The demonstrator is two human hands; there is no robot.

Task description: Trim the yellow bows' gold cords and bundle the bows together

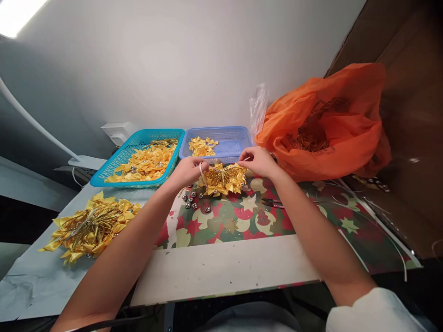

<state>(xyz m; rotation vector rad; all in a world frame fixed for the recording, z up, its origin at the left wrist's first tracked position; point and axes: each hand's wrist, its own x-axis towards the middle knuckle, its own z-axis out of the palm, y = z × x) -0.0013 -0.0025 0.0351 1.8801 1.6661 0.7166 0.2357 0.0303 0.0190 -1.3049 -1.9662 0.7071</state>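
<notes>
White cloth sleeve [370, 311] is nearest. Left hand [191, 170] and right hand [258, 160] pinch a thin white strip [202, 175] at the yellow ribbon-and-gold-cord bundle [224, 184] on the pattern-papered bench [238, 231]; marks on the soft orange bag [363, 110] are unreadable.

Plain grey wall [207, 60] behind, brightest mid-left, darker toward far left. Lit white lamp head [17, 16] top left, cut off by frame; curved white arm [34, 117] runs down to flat base [88, 162]. White boxy fixture [117, 132] low against wall. Table: camouflage-like red/green/cream patterned covering [249, 230], off-white strip [224, 267] along near edge, pale sheet [27, 281] at left. Brown panel [411, 41] right, material unclear. Dark below table.
</notes>
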